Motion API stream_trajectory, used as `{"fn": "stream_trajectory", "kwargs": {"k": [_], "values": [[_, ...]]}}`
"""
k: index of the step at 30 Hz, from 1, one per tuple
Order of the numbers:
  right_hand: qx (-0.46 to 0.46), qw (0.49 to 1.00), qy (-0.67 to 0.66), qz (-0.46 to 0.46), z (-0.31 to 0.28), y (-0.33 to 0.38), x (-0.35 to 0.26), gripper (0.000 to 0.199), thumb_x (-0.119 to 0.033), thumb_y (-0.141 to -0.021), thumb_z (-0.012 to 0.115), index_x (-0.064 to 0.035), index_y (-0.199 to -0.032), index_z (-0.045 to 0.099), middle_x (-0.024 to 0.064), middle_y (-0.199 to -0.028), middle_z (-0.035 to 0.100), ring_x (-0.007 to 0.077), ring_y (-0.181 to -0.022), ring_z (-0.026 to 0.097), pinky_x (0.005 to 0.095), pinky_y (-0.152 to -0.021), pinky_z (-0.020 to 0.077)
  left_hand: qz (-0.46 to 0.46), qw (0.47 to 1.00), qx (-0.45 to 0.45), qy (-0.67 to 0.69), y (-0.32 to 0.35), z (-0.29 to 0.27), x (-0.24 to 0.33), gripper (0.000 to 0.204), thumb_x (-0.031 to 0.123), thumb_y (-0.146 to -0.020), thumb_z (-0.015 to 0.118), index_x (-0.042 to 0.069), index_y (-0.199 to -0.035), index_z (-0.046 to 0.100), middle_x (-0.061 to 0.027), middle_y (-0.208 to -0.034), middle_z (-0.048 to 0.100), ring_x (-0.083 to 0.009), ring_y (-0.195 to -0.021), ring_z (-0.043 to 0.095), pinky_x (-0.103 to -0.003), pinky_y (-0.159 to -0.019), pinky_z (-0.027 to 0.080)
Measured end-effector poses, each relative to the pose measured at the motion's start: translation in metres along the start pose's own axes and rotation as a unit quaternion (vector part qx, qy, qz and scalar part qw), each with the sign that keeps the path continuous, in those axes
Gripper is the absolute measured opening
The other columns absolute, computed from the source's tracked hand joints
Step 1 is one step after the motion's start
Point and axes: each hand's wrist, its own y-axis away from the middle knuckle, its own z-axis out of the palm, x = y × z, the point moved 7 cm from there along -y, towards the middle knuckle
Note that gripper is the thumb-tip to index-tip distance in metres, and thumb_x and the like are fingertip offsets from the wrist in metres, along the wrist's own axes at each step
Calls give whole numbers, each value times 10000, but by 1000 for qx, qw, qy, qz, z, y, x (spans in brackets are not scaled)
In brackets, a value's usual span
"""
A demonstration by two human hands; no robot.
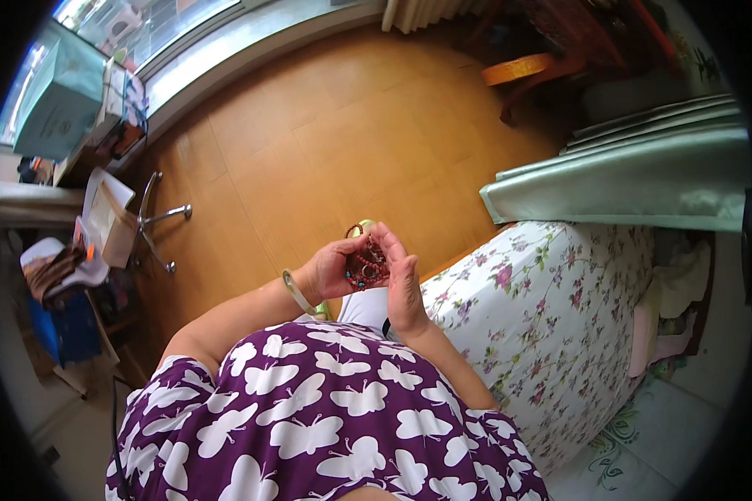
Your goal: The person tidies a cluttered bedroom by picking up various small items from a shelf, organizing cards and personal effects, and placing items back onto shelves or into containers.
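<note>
In front of my body a string of small reddish-brown beads (368, 271) with a bit of turquoise lies between my two hands. My left hand (332, 269), with a pale bangle (297, 290) on its wrist, is curled around the near side of the beads. From the other side my right hand (405, 294) cups them, its fingers bent over toward the left hand and its thumb raised. A dark band (386, 327) shows at the right wrist. Part of the string is hidden by the fingers.
On the right stands a bed with a floral cover (543, 309), beside a pale green curtain (627, 188). To the left are a swivel chair base (154, 221), a blue container (65, 328) and a light green box (63, 100) near the window. An orange round seat (518, 69) is far right.
</note>
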Motion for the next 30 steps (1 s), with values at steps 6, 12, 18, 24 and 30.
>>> {"fn": "stream_trajectory", "kwargs": {"k": [6, 12, 18, 24, 30], "values": [[83, 993, -81, -20, -82, -114, -39, 802, -646, -845, 205, 17, -1281, 325, 148, -1281, 399, 232, -1216, 359, 351, -1018, 264, -32, 992, -4, -119, -112, 47, 93, 328, 307, -909, 409, 39, -1058, 526, -109, -1020, 583, -227, -939, 558, -348, -762, 473], [139, 990, -12, 7, -205, -242, -95, 551, -471, -923, 302, 6, -1139, 473, 108, -1076, 536, 177, -971, 529, 297, -835, 427, 13, 995, 22, -92, -201, 101, 186, 259, 260, -900, 437, 32, -972, 538, -108, -934, 571, -203, -838, 567, -269, -617, 482], [182, 975, -82, 100, -298, -376, -100, 372, -365, -920, 404, -40, -1048, 533, 62, -927, 594, 136, -816, 566, 266, -717, 460, 49, 993, 66, -81, -260, 123, 301, 234, 244, -895, 445, 30, -937, 531, -112, -908, 562, -207, -808, 560, -274, -605, 477], [311, 943, -117, 2, -411, -510, -143, 226, -270, -886, 507, -71, -978, 561, 36, -876, 608, 109, -768, 570, 243, -665, 476, 60, 990, 70, -109, -330, 160, 426, 220, 225, -879, 476, 21, -947, 526, -125, -912, 556, -213, -802, 545, -273, -614, 475], [426, 892, -129, -81, -532, -630, -195, 231, -215, -818, 623, -58, -975, 562, 42, -820, 591, 124, -746, 564, 264, -652, 488, 39, 989, 60, -130, -403, 204, 518, 253, 241, -899, 448, 20, -956, 556, -115, -953, 557, -205, -848, 545, -277, -640, 478]]}}
